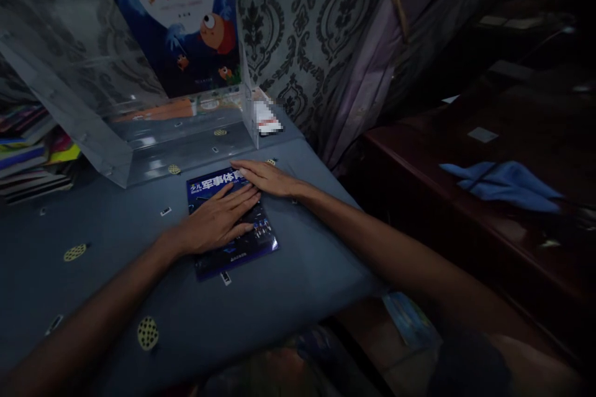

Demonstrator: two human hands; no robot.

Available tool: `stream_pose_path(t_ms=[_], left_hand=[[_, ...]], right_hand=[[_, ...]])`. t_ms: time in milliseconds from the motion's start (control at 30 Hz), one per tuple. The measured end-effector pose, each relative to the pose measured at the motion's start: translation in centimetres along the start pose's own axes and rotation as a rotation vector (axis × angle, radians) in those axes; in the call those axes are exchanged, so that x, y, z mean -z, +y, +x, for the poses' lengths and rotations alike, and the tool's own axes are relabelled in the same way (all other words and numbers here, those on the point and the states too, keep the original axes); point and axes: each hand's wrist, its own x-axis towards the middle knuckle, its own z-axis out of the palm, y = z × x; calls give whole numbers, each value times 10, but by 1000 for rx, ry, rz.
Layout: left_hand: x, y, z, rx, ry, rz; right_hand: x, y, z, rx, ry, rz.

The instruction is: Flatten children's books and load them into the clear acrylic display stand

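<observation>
While the left side of the bench (112, 217) offers a broad stretch of cloth, a stack of books (35, 155) takes up its far left, their thin edges uneven. Next comes a clear stand (114, 164) with straight-cut, glossy panels, occupying the back; a tall blue picture (186, 43) with orange fish rises in it. The bench covering is a blue-grey fabric, dotted with yellow pineapple shapes and small labels.

Just in front of the stand, a dark blue book (254, 214) lies flat and slightly turned—a thin, shiny rectangle, with cloth between it and the front edge. The left hand (216, 220) rests palm down across the cover, fingers extended; the right hand (267, 180) lies over the upper right corner, likewise flat, near the left fingertips. Neither grips anything.

Farther right, room narrows: the bench's right edge slants toward the viewer, and the right forearm crosses it. A white item (267, 118), partly pixelated, sits beside the stand. Behind hangs a grey damask-patterned surface (298, 25), then a gathered purple curtain (367, 80). Beyond the gap, a limp blue cloth (503, 185) lies on smooth, dark red furniture (419, 149).
</observation>
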Motion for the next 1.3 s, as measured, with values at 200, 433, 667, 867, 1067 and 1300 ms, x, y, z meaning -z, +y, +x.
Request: stream_pose_path(t_ms=[200, 433, 667, 867, 1067, 1300], left_hand=[[-2, 11, -6, -92, -22, -74], [3, 27, -13, -195, -30, -200], [0, 34, -13, -158, -42, -169], [3, 36, -10, -141, -36, -151], [5, 31, -8, -120, -32, -169], [7, 21, -2, -84, -44, -168]], right_hand=[[-1, 0, 1, 18, 0, -25], [-2, 0, -1, 19, -10, -59], [-7, 1, -2, 22, -3, -96], [-8, -2, -4, 42, 20, -96], [-6, -5, -6, 20, 42, -69], [-5, -6, -6, 41, 40, -76]])
